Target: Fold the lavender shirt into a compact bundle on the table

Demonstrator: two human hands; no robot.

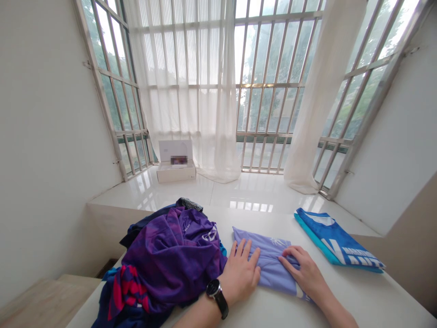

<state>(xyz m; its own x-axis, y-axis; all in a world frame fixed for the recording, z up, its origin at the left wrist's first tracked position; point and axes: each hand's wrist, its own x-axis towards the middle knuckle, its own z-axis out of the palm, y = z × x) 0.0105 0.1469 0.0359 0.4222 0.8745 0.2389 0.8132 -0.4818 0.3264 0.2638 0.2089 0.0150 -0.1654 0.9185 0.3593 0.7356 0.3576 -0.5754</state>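
A lavender shirt (269,259), folded into a narrow strip with a white logo near its far end, lies on the white table in front of me. My left hand (241,271), with a black watch (217,295) on the wrist, rests flat on its left side, fingers spread. On the right side, my right hand (302,269) has thumb and fingertips drawn together on the fabric. A rumpled heap of clothes, with a purple shirt (180,248) on top, sits left of my left hand. Folded blue and teal shirts (337,241) are stacked to the right.
Behind the white table (262,312) runs a glossy window ledge (218,193). An open white box (176,173) stands on it at the left. Sheer white curtains (191,91) hang before the barred windows. A wooden surface (44,296) shows at lower left.
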